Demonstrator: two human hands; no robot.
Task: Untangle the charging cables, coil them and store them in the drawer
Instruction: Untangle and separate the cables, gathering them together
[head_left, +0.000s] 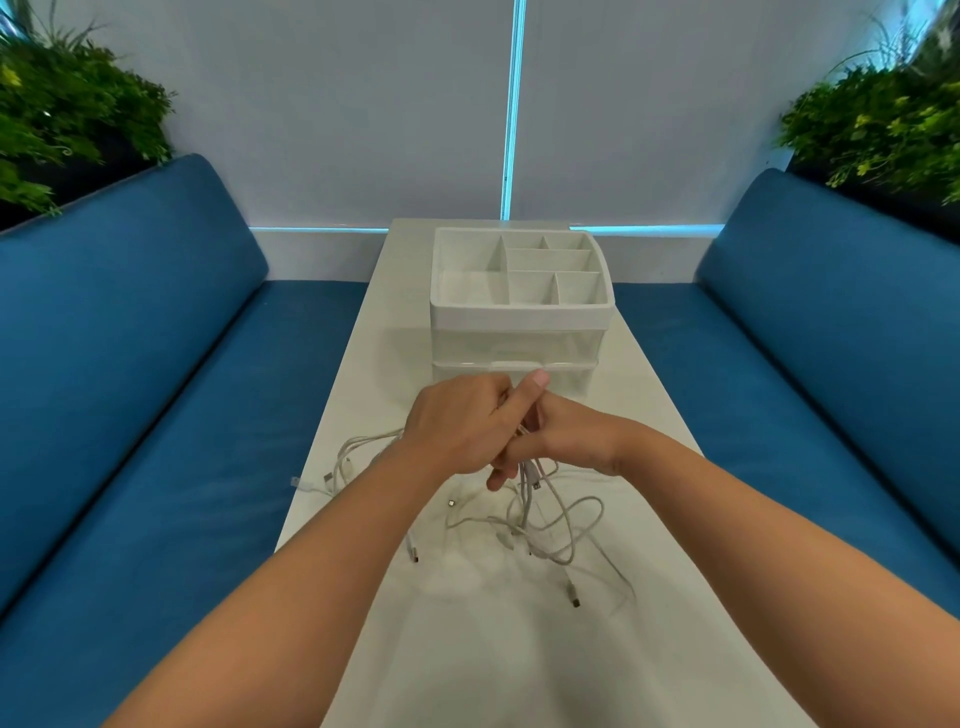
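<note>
While clasped, both hands (511, 431) grip tangled cables (540, 514).

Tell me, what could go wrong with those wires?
Both hands, left and right, grip the cables in one bunch, so pulling might tighten the knots. One plug lies at the table edge and could slide off. The drawers look shut, so storing needs a free hand.

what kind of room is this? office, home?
Likely an office lounge or booth nook, not a home. Two facing blue cushioned benches flank a narrow white table, planters of greenery sit behind the backrests, and a drawn pale window blind fills the end wall.
</note>
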